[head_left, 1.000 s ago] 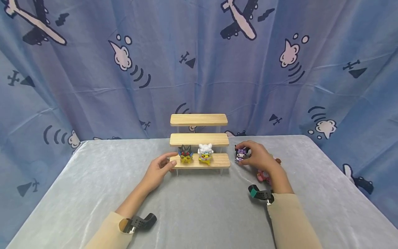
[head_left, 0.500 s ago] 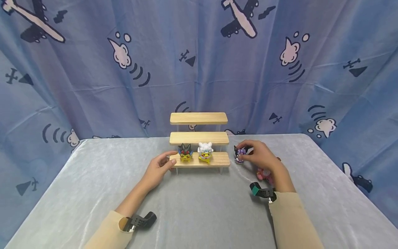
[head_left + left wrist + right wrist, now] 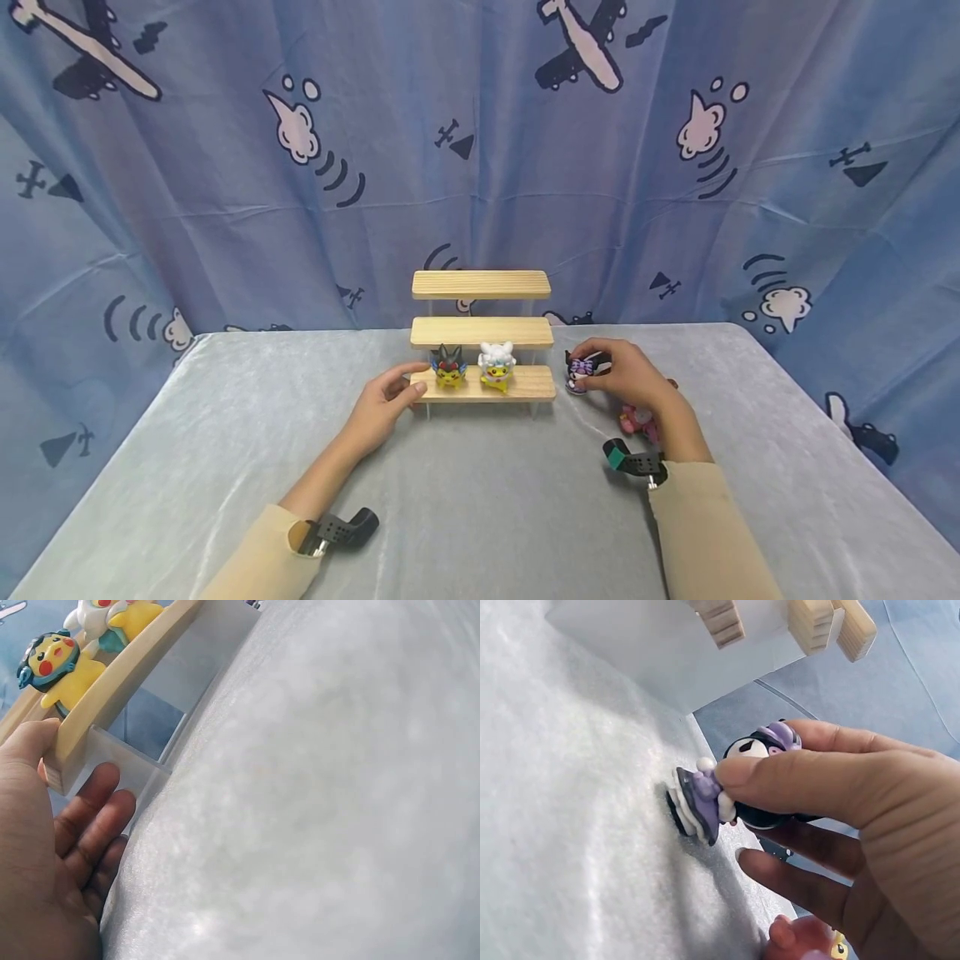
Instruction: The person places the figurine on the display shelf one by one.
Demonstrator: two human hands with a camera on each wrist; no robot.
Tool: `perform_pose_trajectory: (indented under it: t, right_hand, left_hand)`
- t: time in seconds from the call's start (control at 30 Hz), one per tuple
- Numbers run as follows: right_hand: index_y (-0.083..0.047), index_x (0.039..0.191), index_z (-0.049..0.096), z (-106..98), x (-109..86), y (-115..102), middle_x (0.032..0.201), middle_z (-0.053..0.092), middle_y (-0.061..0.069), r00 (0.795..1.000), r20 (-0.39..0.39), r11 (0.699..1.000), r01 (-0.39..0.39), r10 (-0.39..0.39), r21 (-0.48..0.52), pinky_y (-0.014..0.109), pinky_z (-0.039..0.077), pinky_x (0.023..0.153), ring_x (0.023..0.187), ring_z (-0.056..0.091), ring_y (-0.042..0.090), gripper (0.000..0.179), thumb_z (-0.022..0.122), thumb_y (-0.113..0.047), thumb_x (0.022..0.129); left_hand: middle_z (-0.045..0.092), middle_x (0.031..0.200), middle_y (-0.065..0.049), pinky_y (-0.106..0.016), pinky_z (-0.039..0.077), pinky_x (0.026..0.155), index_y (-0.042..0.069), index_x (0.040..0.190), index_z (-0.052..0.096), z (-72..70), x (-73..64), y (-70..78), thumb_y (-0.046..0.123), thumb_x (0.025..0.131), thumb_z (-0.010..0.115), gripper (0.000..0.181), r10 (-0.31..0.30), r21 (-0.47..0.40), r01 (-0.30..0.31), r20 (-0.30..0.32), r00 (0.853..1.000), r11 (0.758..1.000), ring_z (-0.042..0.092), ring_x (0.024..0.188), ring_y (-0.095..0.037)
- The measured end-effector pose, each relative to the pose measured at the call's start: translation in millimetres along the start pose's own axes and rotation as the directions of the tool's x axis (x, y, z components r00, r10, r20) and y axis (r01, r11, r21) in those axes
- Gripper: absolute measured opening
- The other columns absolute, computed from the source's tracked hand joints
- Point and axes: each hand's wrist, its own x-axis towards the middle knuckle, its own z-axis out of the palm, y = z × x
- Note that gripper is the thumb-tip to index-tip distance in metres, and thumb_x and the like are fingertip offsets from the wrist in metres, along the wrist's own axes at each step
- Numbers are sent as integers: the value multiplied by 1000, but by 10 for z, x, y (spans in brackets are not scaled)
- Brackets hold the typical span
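A three-tier wooden display shelf (image 3: 481, 332) with clear supports stands on the table. Its lowest board holds two yellow figurines, one with a dark hood (image 3: 450, 368) and one with a white hood (image 3: 497, 367). My left hand (image 3: 381, 410) holds the left end of that board between thumb and index finger; the other fingers lie loosely below it in the left wrist view. To the shelf's right, my right hand (image 3: 628, 373) pinches a black-and-purple figurine (image 3: 705, 791) by its head and upper body. It is upright, its base close to the tabletop; contact is hard to tell.
A pink figurine (image 3: 634, 420) lies beneath the right wrist, partly hidden; something brown shows behind the hand. A pale cloth covers the table (image 3: 480, 500). The blue patterned curtain (image 3: 480, 150) hangs behind the shelf.
My right hand's grip on the black-and-purple figurine has closed in, with the thumb now across its front. The left hand and the shelf stay where they were.
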Motion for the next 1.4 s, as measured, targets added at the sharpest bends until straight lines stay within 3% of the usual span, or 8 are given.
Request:
perform_pose_trajectory:
  t: [0.27, 0.37, 0.53, 0.7, 0.87, 1.1, 1.4]
  right_hand:
    - [-8, 115, 71, -18, -4, -45, 117, 72, 15, 999, -32, 999, -17, 18, 32, 51, 55, 95, 107, 68, 30, 35, 83, -10, 82]
    - [-8, 119, 70, -77, -23, -143, 120, 70, 16, 998, -60, 997, -32, 36, 65, 48, 58, 88, 107, 69, 31, 37, 82, -11, 85]
    - [-14, 125, 67, -188, -51, -330, 123, 67, 14, 993, -103, 986, -46, 63, 162, 32, 59, 79, 104, 71, 30, 38, 79, -19, 89]
    - [-13, 127, 67, -246, -51, -462, 125, 67, 11, 984, -175, 974, 6, 35, 227, 22, 58, 86, 103, 71, 17, 39, 78, -19, 90]
    - [-11, 129, 66, -265, -58, -567, 127, 67, 14, 965, -262, 970, 48, 17, 238, 17, 57, 83, 97, 71, 4, 39, 76, -15, 91]
    - [-7, 128, 67, -130, 43, -724, 125, 66, 18, 928, -368, 968, 148, -65, 201, 8, 53, 81, 107, 69, 30, 38, 75, -7, 91]
    - [-5, 128, 65, 78, 133, -830, 126, 62, 16, 894, -428, 961, 219, -129, 168, 8, 51, 84, 110, 66, 29, 37, 73, -4, 91]
  left_hand:
    - [68, 92, -28, -37, 53, 80, 4, 135, 62, -10, -34, 62, 17, 101, 61, 36, 13, -9, -13, 1, 1000, 1000, 66, 86, -37]
    - [68, 92, -28, -37, 53, 80, 4, 136, 61, -5, -10, -1, 17, 102, 61, 37, 14, -6, -14, 5, 1000, 1000, 66, 86, -36]
    - [68, 92, -26, -34, 51, 79, 9, 138, 61, 1, 59, -195, 19, 102, 60, 37, -5, 22, 6, -12, 1000, 1000, 66, 86, -32]
    - [69, 91, -24, -31, 51, 79, 11, 138, 61, 3, 96, -298, 21, 102, 61, 37, -3, 28, 4, -22, 1000, 1000, 67, 84, -29]
    - [68, 90, -26, -34, 52, 79, 8, 137, 61, 35, 121, -311, 18, 102, 60, 37, -4, 19, 4, -12, 1000, 1000, 66, 84, -33]
    - [69, 90, -22, -31, 51, 77, 13, 137, 62, 19, 113, -317, 24, 101, 62, 37, 13, -1, -13, -7, 1000, 1000, 66, 83, -25]
    - [69, 90, -22, -29, 51, 75, 12, 137, 62, 15, 104, -303, 25, 101, 63, 38, 24, -22, -24, -1, 1000, 999, 66, 82, -24]
